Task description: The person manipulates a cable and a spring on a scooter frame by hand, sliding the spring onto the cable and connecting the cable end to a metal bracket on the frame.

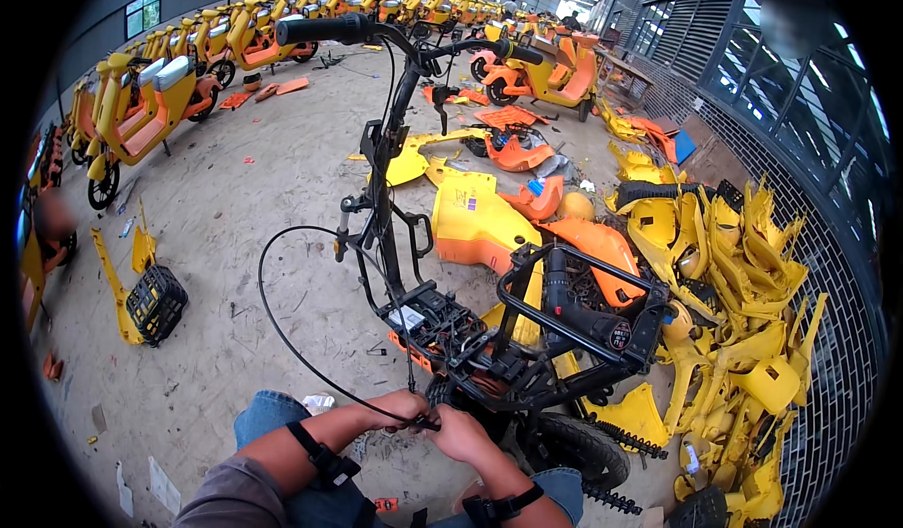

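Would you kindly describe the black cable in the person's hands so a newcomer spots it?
Find the stripped scooter at the centre, then its steering post. To its left, a thin black cable curves down to the left hand and right hand. No other cable there swings out so wide.

On the near side of the stripped scooter frame (437, 335), the left hand (404, 408) and right hand (461, 434) hid the stretch of black cable (261, 279) in their grip, and most fingertips were out of sight. Left of the frame, the dark rim cut off a scooter (33, 263); far beyond it, the rearmost scooters (386, 3) were too small to tell apart.
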### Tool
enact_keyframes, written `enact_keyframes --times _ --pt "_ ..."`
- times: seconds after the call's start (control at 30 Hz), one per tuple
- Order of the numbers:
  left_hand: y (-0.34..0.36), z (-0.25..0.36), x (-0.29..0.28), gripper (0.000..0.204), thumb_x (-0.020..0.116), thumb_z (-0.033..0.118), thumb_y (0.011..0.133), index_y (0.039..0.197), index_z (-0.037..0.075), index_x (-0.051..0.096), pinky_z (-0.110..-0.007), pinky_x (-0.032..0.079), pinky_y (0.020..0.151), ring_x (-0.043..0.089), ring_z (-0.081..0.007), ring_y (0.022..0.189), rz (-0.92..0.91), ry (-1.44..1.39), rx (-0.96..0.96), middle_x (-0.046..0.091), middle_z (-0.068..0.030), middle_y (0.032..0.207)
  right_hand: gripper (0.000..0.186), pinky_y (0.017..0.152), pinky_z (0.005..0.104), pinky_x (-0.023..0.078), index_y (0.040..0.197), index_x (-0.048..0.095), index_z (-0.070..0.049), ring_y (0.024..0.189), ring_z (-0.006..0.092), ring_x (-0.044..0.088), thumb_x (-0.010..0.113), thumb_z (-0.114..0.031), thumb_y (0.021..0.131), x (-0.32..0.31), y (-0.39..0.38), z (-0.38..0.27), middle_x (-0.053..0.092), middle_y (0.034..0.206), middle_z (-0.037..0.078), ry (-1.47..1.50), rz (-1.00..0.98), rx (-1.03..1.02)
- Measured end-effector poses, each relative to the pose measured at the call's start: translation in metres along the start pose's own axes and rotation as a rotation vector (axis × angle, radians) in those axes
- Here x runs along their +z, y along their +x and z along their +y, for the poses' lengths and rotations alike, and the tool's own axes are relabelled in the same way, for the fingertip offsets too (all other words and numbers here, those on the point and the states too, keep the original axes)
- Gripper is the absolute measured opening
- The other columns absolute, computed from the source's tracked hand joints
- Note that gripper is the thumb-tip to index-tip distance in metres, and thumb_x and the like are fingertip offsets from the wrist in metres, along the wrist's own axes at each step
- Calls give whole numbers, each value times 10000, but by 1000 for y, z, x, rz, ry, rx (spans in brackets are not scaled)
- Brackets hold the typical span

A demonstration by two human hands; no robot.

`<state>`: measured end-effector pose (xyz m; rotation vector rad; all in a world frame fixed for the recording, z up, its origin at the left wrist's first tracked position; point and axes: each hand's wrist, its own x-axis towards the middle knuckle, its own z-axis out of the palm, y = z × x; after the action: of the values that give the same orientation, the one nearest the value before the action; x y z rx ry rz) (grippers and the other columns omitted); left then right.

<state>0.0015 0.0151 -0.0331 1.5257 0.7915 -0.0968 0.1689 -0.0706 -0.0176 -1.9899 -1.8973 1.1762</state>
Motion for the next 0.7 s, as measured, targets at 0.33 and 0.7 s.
enact_keyframes --times 0.33,0.7 --pt "-1 11 1 270 491 260 917 1020 88 671 -250 339 392 461 -85 453 -39 -81 -148 588 -18 701 334 832 446 507 1032 639 -17 993 380 647 721 -262 820 -4 -2 -2 693 1011 190 -38 -11 39" --pt "-3 7 -1 267 498 213 895 995 62 694 -257 367 410 484 -99 477 -78 70 26 575 -22 738 268 827 454 499 1069 658 -56 1008 395 630 631 -210 851 -3 -1 -2 680 1036 206 -79 -48 56"
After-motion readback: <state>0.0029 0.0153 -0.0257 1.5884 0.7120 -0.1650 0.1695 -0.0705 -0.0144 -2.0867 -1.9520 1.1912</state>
